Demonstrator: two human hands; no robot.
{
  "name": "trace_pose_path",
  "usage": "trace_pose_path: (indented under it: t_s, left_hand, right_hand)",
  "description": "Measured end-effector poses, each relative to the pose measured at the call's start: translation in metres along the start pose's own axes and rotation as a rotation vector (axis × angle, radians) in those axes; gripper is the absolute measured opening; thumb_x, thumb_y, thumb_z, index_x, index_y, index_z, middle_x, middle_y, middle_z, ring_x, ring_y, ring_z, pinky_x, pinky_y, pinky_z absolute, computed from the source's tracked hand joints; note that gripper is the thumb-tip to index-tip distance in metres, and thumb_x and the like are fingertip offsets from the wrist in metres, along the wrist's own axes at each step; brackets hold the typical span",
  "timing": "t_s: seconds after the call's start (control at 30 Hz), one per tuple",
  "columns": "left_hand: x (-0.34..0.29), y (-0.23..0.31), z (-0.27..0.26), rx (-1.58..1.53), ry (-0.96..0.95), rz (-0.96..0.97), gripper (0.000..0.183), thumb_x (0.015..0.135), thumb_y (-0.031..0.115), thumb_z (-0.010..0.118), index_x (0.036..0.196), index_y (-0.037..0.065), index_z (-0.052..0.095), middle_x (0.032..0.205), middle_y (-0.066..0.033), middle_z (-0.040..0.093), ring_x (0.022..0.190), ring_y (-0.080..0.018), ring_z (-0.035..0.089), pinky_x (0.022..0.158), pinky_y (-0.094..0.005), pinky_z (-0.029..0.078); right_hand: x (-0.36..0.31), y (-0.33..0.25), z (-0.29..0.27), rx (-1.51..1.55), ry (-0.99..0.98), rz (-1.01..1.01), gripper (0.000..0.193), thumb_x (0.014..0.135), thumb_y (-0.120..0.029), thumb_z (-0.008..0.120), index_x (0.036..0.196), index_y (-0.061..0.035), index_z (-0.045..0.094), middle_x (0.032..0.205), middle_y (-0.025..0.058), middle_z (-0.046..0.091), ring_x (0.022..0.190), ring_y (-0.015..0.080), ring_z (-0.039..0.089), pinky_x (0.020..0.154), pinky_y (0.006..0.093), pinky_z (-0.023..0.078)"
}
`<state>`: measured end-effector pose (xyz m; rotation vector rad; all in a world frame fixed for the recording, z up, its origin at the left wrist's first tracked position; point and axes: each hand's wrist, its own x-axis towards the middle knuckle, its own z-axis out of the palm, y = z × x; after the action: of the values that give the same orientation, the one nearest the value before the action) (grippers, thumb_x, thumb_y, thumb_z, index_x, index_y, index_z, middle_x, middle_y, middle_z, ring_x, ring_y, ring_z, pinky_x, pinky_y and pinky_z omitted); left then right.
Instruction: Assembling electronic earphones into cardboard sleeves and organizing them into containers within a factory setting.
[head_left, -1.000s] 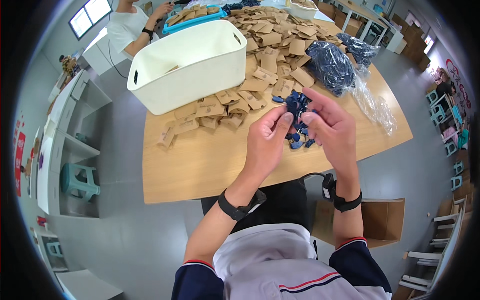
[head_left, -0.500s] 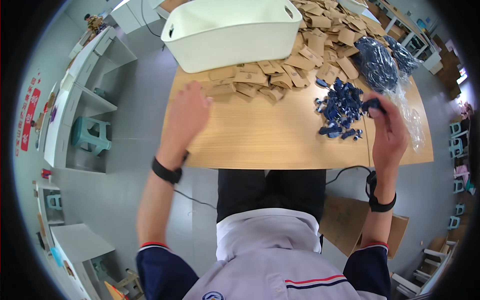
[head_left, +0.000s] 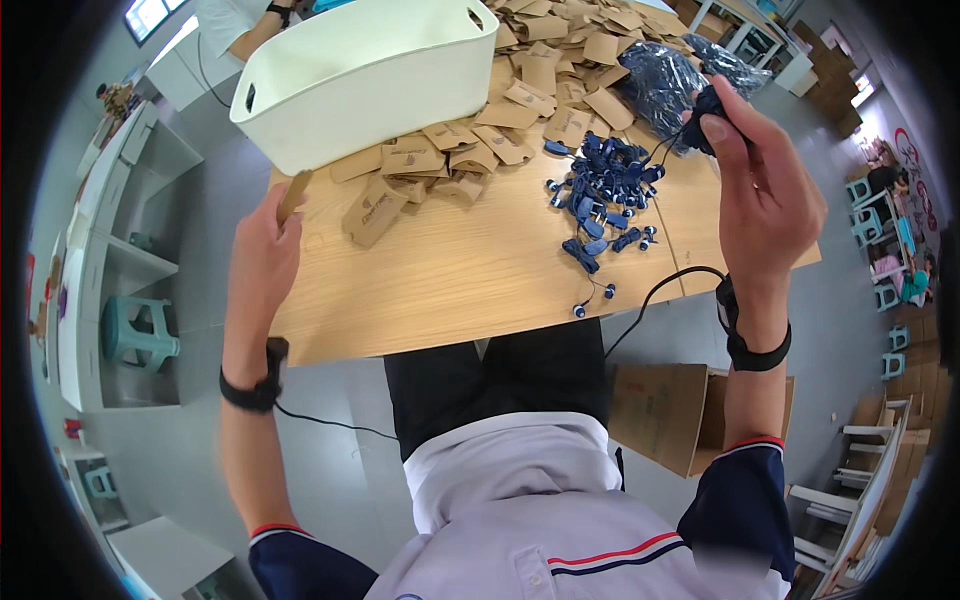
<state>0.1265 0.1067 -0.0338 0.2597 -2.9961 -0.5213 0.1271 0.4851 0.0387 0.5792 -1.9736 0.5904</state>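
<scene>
Pinches 1 brown paper packet (head_left: 294,197) edge-on between thumb and fingers of the left hand (head_left: 266,245), above the left side of the wooden table (head_left: 480,265), near the lower corner of the white tub (head_left: 370,100). Grips 1 dark blue earphone bundle (head_left: 706,118) between thumb and fingers of the raised right hand (head_left: 772,185), trailing a thin cord toward the earphone pile (head_left: 605,190) on the tabletop. Holds both hands well apart, with that pile between. Cannot tell contact between bundle and plastic bag (head_left: 655,85). Includes a heap of brown packets (head_left: 411,155) beside the tub.
</scene>
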Motion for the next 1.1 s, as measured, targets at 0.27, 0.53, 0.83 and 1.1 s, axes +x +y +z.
trace_pose_path:
  t_s: [0.27,0.53,0.83,1.1]
  left_hand:
    - [-0.084,0.125,0.047,-0.959,-0.139,0.595,0.031,0.079,0.0,0.065,0.108,0.001,0.056,0.099,-0.0072,0.06,0.093,-0.0141,0.056,0.084,-0.0271,0.045]
    - [-0.097,0.154,0.055,-1.243,-0.241,0.592,0.033,0.074,-0.004,0.069,0.104,0.002,0.056,0.091,-0.0112,0.061,0.082,-0.0228,0.06,0.076,-0.0302,0.047]
    - [-0.097,0.134,0.059,-1.488,-0.67,0.522,0.02,0.086,0.007,0.067,0.104,-0.001,0.061,0.089,-0.0075,0.066,0.073,-0.0129,0.061,0.064,-0.0259,0.052]
    - [-0.089,0.123,0.085,-1.476,-0.72,0.523,0.016,0.09,0.009,0.065,0.101,-0.002,0.062,0.087,-0.0067,0.065,0.068,-0.0123,0.063,0.058,-0.0253,0.054]
  right_hand:
    - [-0.001,-0.064,-0.025,0.175,-0.062,-0.022,0.025,0.088,0.011,0.057,0.113,0.014,0.06,0.096,0.0256,0.068,0.084,0.0265,0.07,0.078,0.0335,0.057]
    - [-0.019,-0.065,-0.017,0.628,-0.315,-0.025,0.029,0.08,0.011,0.06,0.108,0.0075,0.065,0.089,0.0234,0.069,0.08,0.0276,0.07,0.068,0.0316,0.056]
    - [-0.036,-0.051,-0.008,0.506,-0.611,-0.076,0.031,0.07,-0.011,0.072,0.1,-0.0081,0.073,0.098,0.0069,0.072,0.093,0.0207,0.067,0.083,0.0352,0.046]
    - [-0.052,-0.067,0.002,0.388,-0.485,-0.083,0.018,0.075,-0.003,0.072,0.092,-0.0083,0.074,0.086,0.0036,0.068,0.08,0.0194,0.066,0.099,0.0474,0.045]
